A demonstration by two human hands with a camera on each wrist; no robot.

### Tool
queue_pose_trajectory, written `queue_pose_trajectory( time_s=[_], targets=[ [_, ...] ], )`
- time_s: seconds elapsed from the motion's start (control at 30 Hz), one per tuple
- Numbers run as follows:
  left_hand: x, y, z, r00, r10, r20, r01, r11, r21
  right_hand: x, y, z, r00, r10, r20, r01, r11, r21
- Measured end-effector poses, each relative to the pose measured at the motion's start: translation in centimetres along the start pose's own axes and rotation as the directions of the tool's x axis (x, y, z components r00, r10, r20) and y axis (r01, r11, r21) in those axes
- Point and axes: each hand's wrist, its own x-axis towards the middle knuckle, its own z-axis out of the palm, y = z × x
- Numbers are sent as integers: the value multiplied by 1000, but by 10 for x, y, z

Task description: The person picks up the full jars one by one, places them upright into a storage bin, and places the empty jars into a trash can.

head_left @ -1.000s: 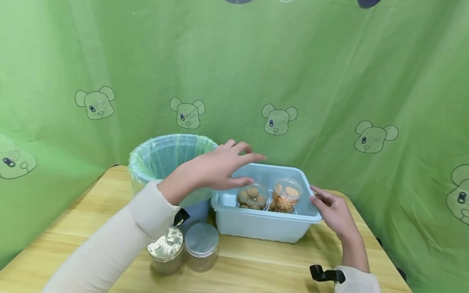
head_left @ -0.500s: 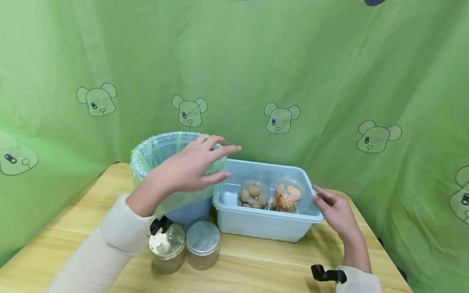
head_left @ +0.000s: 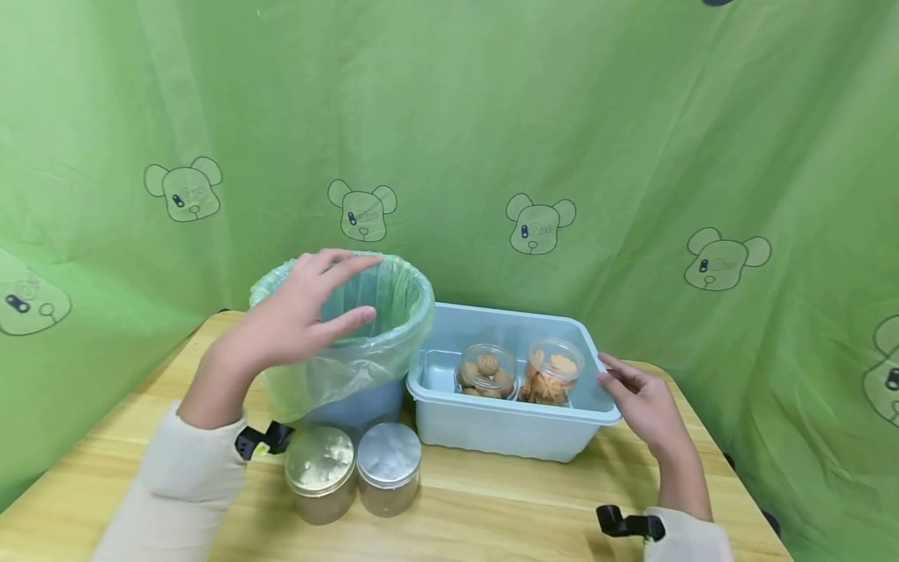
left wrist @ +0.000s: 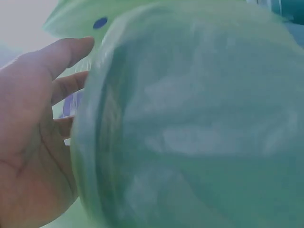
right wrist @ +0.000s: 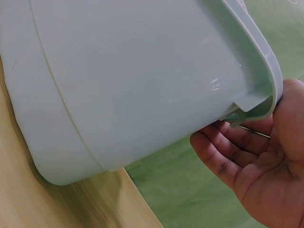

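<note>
My left hand [head_left: 288,316] is raised over the near left rim of a blue bin [head_left: 365,402] lined with a green plastic bag [head_left: 365,367]. Its fingers and thumb are spread apart with nothing between them. In the left wrist view, the bag's edge [left wrist: 199,118] fills most of the picture beside the palm. My right hand [head_left: 649,406] grips the right end rim of a light blue plastic basin [head_left: 506,428], fingers hooked under the lip in the right wrist view. Inside the basin stand a clear jar of round cookies [head_left: 486,376] and a clear jar of orange-brown cookies [head_left: 551,375].
Two clear jars stand on the wooden table [head_left: 485,511] in front of the bin, one with a gold lid [head_left: 319,460], one with a silver lid [head_left: 389,454]. A green curtain [head_left: 449,117] with bear-face prints hangs close behind the table.
My left hand has moved left, from over the basin's left side to over the bin. My right hand has stayed at the basin's rim.
</note>
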Motion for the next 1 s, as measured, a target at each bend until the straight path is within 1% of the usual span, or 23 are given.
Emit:
queue_pose_trajectory(
  time_s=[0.1, 0.2, 0.37, 0.5, 0.67, 0.8, 0.83, 0.9, 1.0],
  targets=[
    [-7, -12, -2, 998, -46, -45, 44, 999, -32, 1, 1, 0, 1000, 0, -1, 0, 1000, -5],
    [-16, -25, -6, 990, -109, -88, 105, 993, -52, 1, 0, 0, 1000, 1, -1, -1, 1000, -5],
    [-28, -42, -14, 968, -197, -157, 182, 978, -104, 2, 0, 1, 1000, -5, -6, 5, 1000, 2],
    [-38, -51, -19, 948, -248, -198, 216, 962, -169, 1, -1, 1, 1000, -11, -14, 11, 1000, 0],
    [-51, -60, -20, 915, -312, -256, 260, 941, -218, 0, -2, 1, 1000, -10, -15, 10, 1000, -2],
    [-58, -67, -17, 888, -358, -289, 292, 924, -248, 0, -2, 1, 1000, -7, -16, 7, 1000, -7],
    [-59, -69, -16, 878, -376, -296, 306, 917, -258, 0, -2, 1, 1000, -7, -16, 7, 1000, -9],
    [-62, -72, -13, 853, -420, -309, 336, 896, -291, 0, -2, 1, 1000, -6, -15, 6, 1000, -9],
    [-65, -76, -8, 812, -494, -310, 377, 850, -368, 0, -1, 1, 1000, -3, -14, 3, 1000, -8]
  ],
)
